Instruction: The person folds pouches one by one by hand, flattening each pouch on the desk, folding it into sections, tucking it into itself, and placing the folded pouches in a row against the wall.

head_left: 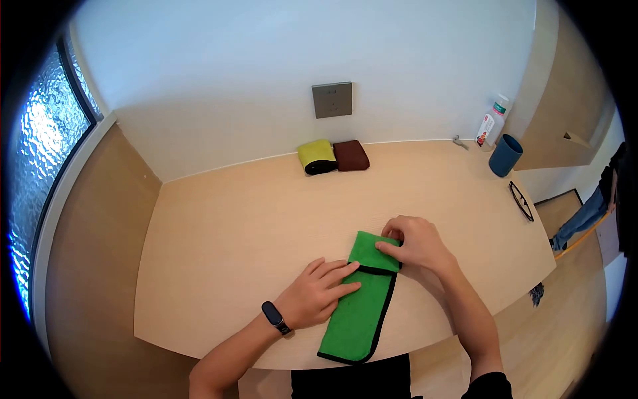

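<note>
A long green cloth (362, 309) with black edging lies lengthwise before me, its far end folded back over itself. My left hand (312, 292) rests on its left side, fingers spread, with fingertips on the cloth near the fold's black edge. At the far right corner, my right hand (420, 245) grips the folded part, thumb on top and the other fingers curled at the edge. What lies under those curled fingers is hidden. A dark fitness band (276, 317) is on my left wrist.
Against the wall sit a folded yellow-green cloth (316, 155) and a folded dark red cloth (351, 155). At the right stand a bottle (492, 123) and a blue cup (506, 155), with glasses (522, 201) near the table's edge. Another person (585, 206) is at far right.
</note>
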Demonstrator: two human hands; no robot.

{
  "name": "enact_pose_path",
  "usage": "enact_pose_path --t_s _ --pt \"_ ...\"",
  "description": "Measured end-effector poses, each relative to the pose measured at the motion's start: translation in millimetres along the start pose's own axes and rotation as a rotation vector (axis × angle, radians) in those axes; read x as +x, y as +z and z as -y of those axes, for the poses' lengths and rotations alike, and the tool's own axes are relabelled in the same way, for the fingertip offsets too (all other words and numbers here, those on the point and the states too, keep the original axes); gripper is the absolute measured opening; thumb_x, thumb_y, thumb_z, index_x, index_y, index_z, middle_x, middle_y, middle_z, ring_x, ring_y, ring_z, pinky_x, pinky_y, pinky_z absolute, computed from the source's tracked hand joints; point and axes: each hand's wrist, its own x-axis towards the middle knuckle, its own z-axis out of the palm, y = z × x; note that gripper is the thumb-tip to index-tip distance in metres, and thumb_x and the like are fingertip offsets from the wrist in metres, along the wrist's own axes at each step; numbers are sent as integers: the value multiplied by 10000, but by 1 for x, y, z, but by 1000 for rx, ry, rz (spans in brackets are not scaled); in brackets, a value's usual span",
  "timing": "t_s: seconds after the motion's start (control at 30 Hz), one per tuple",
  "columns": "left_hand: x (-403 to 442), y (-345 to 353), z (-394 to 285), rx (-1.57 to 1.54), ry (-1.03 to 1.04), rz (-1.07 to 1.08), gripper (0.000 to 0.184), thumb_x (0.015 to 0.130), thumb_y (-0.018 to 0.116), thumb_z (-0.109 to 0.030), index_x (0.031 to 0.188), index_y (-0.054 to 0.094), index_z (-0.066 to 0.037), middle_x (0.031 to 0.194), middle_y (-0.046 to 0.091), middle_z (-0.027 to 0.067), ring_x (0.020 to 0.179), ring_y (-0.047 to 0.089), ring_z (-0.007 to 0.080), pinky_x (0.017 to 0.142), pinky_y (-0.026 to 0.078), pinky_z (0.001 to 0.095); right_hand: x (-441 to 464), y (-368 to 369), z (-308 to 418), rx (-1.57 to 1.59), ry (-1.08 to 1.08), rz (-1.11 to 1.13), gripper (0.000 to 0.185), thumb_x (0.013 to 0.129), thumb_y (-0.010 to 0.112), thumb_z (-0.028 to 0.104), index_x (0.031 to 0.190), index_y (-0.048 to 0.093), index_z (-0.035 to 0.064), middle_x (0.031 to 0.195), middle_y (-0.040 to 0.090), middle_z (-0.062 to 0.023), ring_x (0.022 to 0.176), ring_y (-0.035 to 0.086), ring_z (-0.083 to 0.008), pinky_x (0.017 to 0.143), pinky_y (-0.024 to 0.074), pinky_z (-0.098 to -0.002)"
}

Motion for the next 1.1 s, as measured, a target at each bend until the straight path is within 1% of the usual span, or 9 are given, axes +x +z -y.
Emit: enact_pose_path --t_s 0.17,0.23,0.33,0.43,0.57,0.63,0.77,0.93,1.1 --pt "-1 -2 -3 -32 28 11 411 829 644 -48 1229 708 -121 1453 580 111 1315 533 335 1075 415 537 2 19 3 19 -111 -60 195 807 799 219 903 721 67 858 692 -103 808 675 -274 737 549 -374" --pt "1 -3 -6 17 6 -15 393 847 652 -64 1232 707 -124 1443 586 114 1310 531 353 1071 421 538 5 29 9 22 -164 -242 158 833 777 206 898 697 86 939 688 -73 913 653 -269 772 553 -386" --pt "3 -2 -6 32 -10 -32 353 897 646 -106 1248 684 -113 1452 566 133 1345 498 350 1103 402 541 13 39 10 23 -244 -356 131 824 787 160 908 711 94 984 682 -48 950 639 -259 782 558 -381" --pt "3 -1 -6 42 -29 -33 353 894 655 -109 1242 708 -127 1466 560 131 1347 498 367 1098 407 552 11 37 9 31 -262 -383 152 820 792 164 946 732 104 1009 682 -38 981 626 -259 809 556 -380" --pt "3 1 -5 35 -36 -46 367 895 663 -123 1261 697 -117 1483 543 133 1366 481 370 1116 390 559 8 36 3 32 -328 -348 189 823 792 173 994 746 107 1016 684 -40 987 621 -267 840 553 -384" --pt "3 1 -5 36 -66 -31 385 909 658 -153 1292 676 -108 1492 537 127 1372 476 370 1125 379 561 6 37 3 54 -260 -259 208 820 794 180 1008 750 103 1028 684 -45 983 618 -269 859 549 -393" --pt "2 -3 -3 61 -115 5 404 924 649 -187 1320 655 -104 1500 533 118 1379 469 370 1130 371 565 6 30 5 60 -249 -216 238 806 813 209 1008 754 98 1056 685 -50 1008 620 -271 880 547 -395" --pt "0 -2 -2 63 -146 6 418 937 642 -218 1340 638 -109 1510 527 113 1379 473 363 1135 361 572 2 21 9 44 -360 -126 422 750 860 314 1106 769 107 1210 687 -84 1126 614 -276 976 526 -404" --pt "1 -2 -3 68 -154 10 422 940 640 -224 1347 633 -114 1521 518 113 1379 473 360 1141 357 569 3 26 6 10 -419 -119 455 724 881 279 1133 773 111 1266 680 -81 1149 617 -287 986 531 -409"
